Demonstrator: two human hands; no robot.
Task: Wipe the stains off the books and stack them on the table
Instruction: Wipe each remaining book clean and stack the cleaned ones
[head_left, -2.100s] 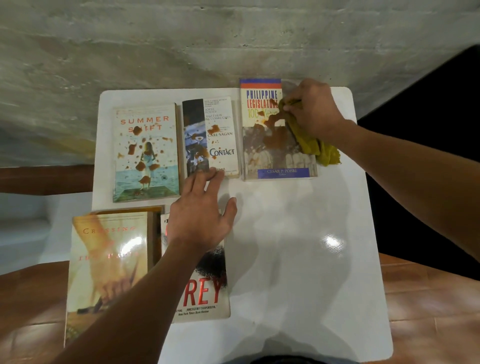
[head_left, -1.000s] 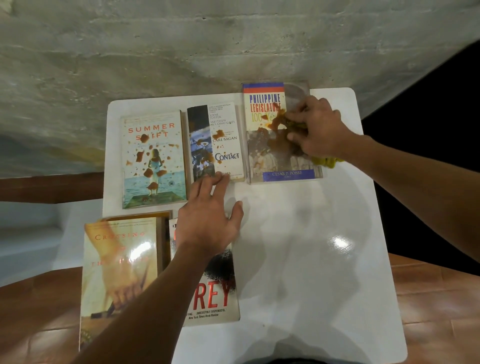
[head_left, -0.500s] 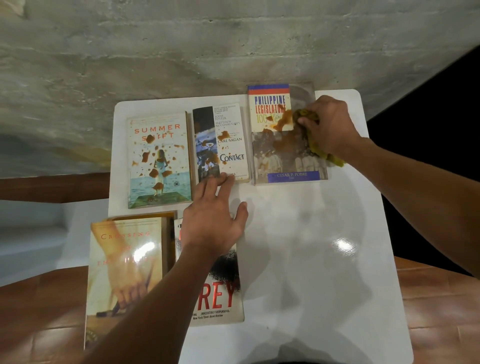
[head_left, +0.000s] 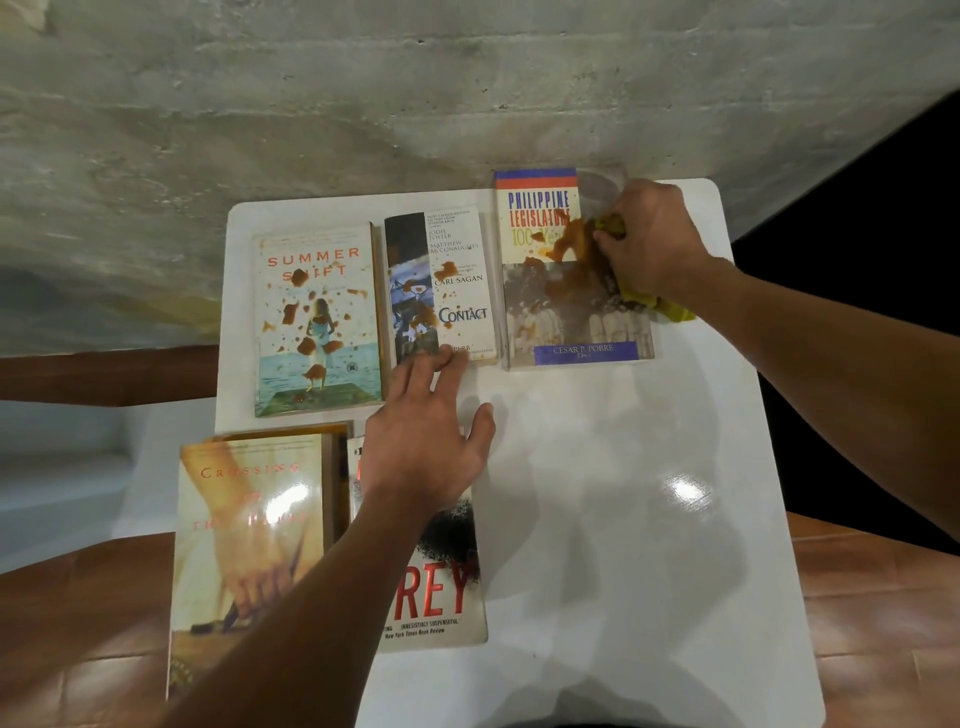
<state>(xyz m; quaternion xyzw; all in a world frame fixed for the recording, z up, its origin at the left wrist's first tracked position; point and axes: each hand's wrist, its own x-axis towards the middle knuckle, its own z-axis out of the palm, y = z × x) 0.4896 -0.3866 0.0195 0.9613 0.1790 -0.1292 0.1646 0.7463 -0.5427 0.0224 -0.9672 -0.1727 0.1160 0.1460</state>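
Observation:
Several books lie face up on a white table (head_left: 623, 493). At the back right, the Philippine Legislature book (head_left: 561, 317) carries a brown smear. My right hand (head_left: 649, 239) grips a yellow-green cloth (head_left: 670, 306) and presses it on that cover's upper right. Brown spots dot the Contact book (head_left: 452, 291) and the Summer Shift book (head_left: 317, 322) to its left. My left hand (head_left: 426, 441) lies flat with spread fingers, its fingertips on the lower edge of the Contact book, its palm over the book with red letters (head_left: 436, 592). The Crossing book (head_left: 244, 551) lies front left.
A rough concrete wall (head_left: 363, 104) rises right behind the table. Brown tiled floor (head_left: 883, 623) shows on both sides. The Crossing book overhangs the table's left edge, with another book's edge showing under it.
My right hand has rubbed the cloth back and forth over the Philippine Legislature cover and now sits near its upper right. My left hand has stayed in place.

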